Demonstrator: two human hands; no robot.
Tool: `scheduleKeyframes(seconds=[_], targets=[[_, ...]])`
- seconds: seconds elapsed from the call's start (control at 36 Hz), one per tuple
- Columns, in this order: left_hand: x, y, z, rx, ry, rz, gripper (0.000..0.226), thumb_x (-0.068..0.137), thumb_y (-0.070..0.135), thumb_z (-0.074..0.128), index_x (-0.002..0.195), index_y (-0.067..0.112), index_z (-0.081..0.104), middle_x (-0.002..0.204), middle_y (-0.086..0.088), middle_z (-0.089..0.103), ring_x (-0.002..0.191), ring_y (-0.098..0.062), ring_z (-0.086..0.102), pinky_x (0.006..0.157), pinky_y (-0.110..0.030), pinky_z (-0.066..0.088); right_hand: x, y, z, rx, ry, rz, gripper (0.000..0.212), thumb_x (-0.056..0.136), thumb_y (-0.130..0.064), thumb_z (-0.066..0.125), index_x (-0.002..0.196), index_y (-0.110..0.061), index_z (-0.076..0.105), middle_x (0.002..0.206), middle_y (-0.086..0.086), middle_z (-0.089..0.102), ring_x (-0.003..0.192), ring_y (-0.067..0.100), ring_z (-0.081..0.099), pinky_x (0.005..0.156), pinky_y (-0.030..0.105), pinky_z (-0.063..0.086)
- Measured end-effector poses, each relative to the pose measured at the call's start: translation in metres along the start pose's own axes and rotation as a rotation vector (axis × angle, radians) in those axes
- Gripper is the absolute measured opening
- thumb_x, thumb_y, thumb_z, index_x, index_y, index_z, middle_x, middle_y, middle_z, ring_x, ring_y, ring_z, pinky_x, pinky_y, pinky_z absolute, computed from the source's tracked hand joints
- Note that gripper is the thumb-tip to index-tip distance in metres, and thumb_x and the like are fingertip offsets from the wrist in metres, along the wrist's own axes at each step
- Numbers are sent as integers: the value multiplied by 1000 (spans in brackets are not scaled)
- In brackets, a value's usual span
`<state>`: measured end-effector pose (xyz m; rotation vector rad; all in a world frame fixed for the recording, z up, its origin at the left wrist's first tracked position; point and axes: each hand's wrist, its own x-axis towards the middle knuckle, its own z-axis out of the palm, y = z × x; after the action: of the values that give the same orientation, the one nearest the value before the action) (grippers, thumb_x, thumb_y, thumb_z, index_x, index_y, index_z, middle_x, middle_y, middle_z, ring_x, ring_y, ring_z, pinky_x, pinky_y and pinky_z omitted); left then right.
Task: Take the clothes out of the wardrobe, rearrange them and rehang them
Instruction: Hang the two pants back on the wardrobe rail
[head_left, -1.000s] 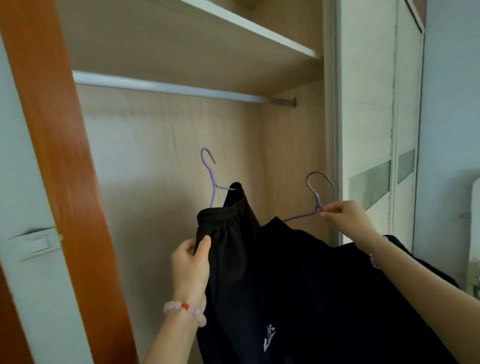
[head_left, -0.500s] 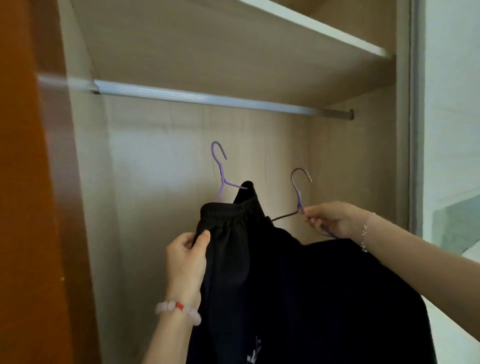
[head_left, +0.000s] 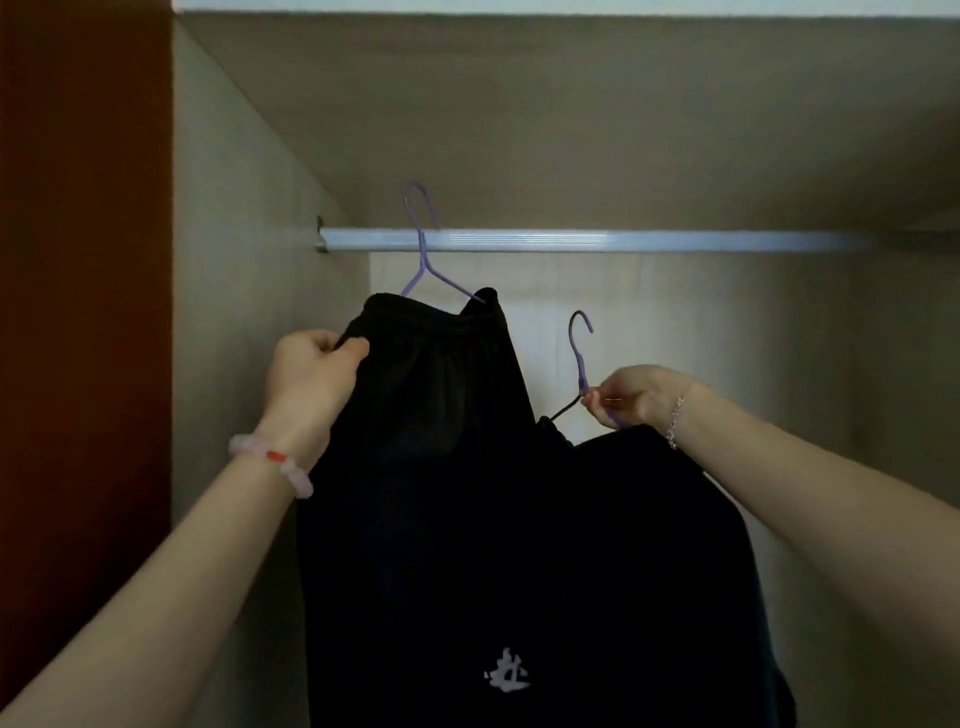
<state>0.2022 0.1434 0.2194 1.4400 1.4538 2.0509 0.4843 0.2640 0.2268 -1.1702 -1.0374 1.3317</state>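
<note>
Black trousers (head_left: 447, 415) with an elastic waistband hang on a purple hanger (head_left: 423, 249), whose hook reaches up in front of the silver wardrobe rail (head_left: 623, 240). My left hand (head_left: 311, 374) grips the waistband's left edge. My right hand (head_left: 631, 395) pinches the neck of a second purple hanger (head_left: 579, 348), which carries a dark garment (head_left: 649, 545) and sits below the rail. A small white logo shows low on the dark cloth.
The wardrobe's left side panel (head_left: 234, 260) and an orange-brown door edge (head_left: 83, 312) stand close on the left. A shelf underside (head_left: 571, 114) spans above the rail. The rail is bare to the right of the first hook.
Both hands have risen with the clothes. The left hanger's hook went from below the rail up to rail height. The view has swung to face straight into the wardrobe.
</note>
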Motion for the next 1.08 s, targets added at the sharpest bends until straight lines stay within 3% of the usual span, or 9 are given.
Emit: scheduleKeyframes(seconds=[0.11, 0.28, 0.39, 0.56, 0.61, 0.72, 0.81, 0.94, 1.08], targets=[[26, 12, 5, 118, 51, -10, 29, 84, 25, 62, 91, -3, 66, 95, -26, 68, 90, -39, 66, 85, -49, 52, 21, -23, 22, -54, -4, -48, 35, 95, 12, 21, 72, 2, 47, 56, 12, 53, 48, 15, 49, 26, 17, 39], [45, 10, 18, 226, 51, -18, 30, 85, 23, 59, 90, -5, 65, 83, -21, 65, 89, -38, 65, 82, -45, 52, 45, -64, 40, -11, 13, -74, 34, 97, 7, 25, 70, 3, 43, 69, 11, 41, 58, 15, 40, 28, 18, 41], [52, 3, 16, 240, 54, 3, 29, 86, 25, 60, 86, -3, 65, 88, -24, 67, 87, -39, 65, 82, -47, 52, 60, -81, 52, 30, 33, -70, 27, 99, 1, 26, 80, 4, 45, 74, 14, 42, 57, 21, 42, 25, 21, 39], [55, 7, 18, 190, 87, 30, 22, 87, 25, 61, 73, 8, 64, 75, -15, 64, 78, -32, 64, 78, -45, 53, 58, -104, 54, 217, -8, -122, 27, 98, -1, 35, 73, 5, 43, 90, 16, 47, 75, 23, 48, 44, 21, 47], [57, 10, 16, 211, 84, 43, 23, 86, 24, 60, 80, 3, 66, 78, -17, 65, 77, -31, 64, 76, -41, 52, 56, -109, 57, 153, -6, -153, 23, 96, -4, 42, 74, 3, 47, 94, 12, 49, 72, 23, 49, 45, 18, 51], [59, 16, 13, 223, 61, 16, 26, 87, 21, 59, 90, -4, 66, 94, -26, 68, 90, -37, 65, 86, -48, 52, 57, -120, 57, 43, -79, -132, 9, 95, 4, 39, 91, 7, 47, 102, 21, 45, 62, 30, 55, 50, 28, 55], [60, 18, 11, 231, 51, -5, 25, 87, 20, 60, 87, -4, 66, 90, -25, 66, 95, -40, 64, 88, -49, 51, 56, -122, 64, 85, -129, -129, 12, 94, 5, 39, 87, 10, 46, 119, 22, 38, 66, 32, 53, 37, 31, 53], [54, 13, 8, 255, 25, -48, 27, 87, 19, 59, 95, -6, 65, 101, -29, 67, 95, -40, 64, 90, -51, 51, 57, -116, 68, 151, -152, -153, 21, 93, 7, 40, 113, 8, 38, 115, 24, 37, 66, 31, 52, 34, 31, 51], [43, -4, 10, 312, -24, -76, 21, 89, 21, 58, 82, 2, 63, 101, -26, 67, 92, -36, 65, 90, -52, 51, 52, -107, 64, 184, -175, -101, 3, 94, 6, 39, 93, 7, 41, 83, 21, 42, 63, 25, 50, 43, 29, 51]])
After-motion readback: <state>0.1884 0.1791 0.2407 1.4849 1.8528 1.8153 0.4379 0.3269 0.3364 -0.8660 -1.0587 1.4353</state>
